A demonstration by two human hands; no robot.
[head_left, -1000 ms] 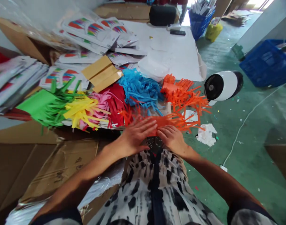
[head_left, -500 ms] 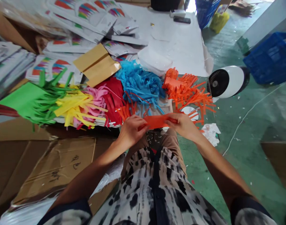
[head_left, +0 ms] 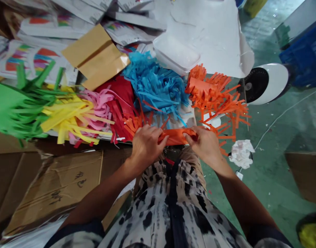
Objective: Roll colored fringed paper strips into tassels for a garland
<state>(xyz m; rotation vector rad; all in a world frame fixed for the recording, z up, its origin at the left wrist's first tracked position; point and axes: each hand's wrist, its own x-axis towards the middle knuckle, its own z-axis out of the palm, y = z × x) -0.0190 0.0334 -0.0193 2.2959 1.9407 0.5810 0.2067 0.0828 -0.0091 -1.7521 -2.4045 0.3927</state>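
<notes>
My left hand [head_left: 145,144] and my right hand [head_left: 205,145] both pinch a folded orange paper strip [head_left: 176,136] just above my lap, fingers closed on its two ends. Orange fringe sticks up behind my left fingers. Behind the strip lie heaps of cut fringed paper: orange [head_left: 215,98], blue [head_left: 155,86], red [head_left: 121,103], pink [head_left: 101,101], yellow [head_left: 70,119] and green [head_left: 15,105].
A brown envelope [head_left: 94,58] and printed rainbow cards [head_left: 31,58] lie further back, beside a white lidded box [head_left: 176,53] on white sheeting. A round white fan [head_left: 266,84] and crumpled white paper [head_left: 242,153] sit on the green floor at right. Cardboard [head_left: 54,187] lies at left.
My hands went from pressing flat on the orange paper to lifting it and pinching its ends. The view has tilted down and closer to the paper heaps.
</notes>
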